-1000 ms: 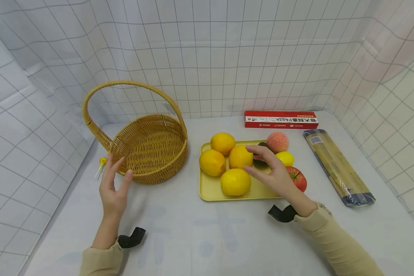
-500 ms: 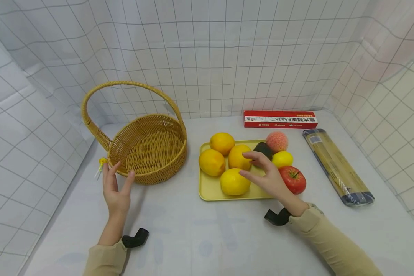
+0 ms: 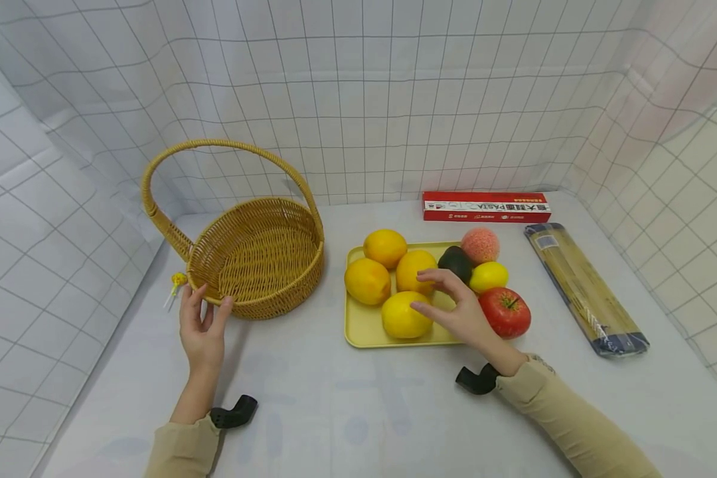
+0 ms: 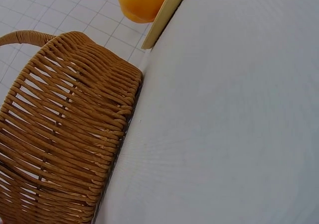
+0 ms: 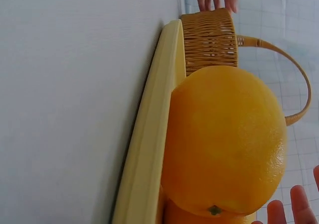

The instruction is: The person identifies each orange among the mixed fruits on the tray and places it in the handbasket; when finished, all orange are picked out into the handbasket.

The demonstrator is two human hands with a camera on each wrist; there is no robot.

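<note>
At the near-left rim of the wicker basket [image 3: 275, 302] is my left hand [image 3: 202, 342], its fingertips and thumb spread along the wicker; the right wrist view shows its fingers [image 5: 215, 0] against the basket [image 5: 209, 40]. Over the yellow tray [image 3: 364, 337] hovers my right hand [image 3: 469, 318], thumb and fingers parted around nothing. Its thumb tip overlaps the front yellow fruit [image 3: 405, 317], and its fingertips overlap an orange one [image 3: 413, 269]. The right wrist view has a gap between its fingers [image 5: 299, 206] and the large orange fruit [image 5: 224, 139].
Two more orange fruits [image 3: 367, 282] lie on the tray's left. Right of them are a dark green fruit [image 3: 455, 261], a pink ball [image 3: 480, 245], a lemon [image 3: 490, 276] and a red apple [image 3: 506, 313]. Beyond are a red pasta box [image 3: 486, 207], a noodle packet [image 3: 585, 289] and lollipops [image 3: 178, 280].
My left fingers have come down to the basket rim and drawn closer together. My right hand has shifted left and slightly toward me, uncovering the dark green fruit and more of the apple.
</note>
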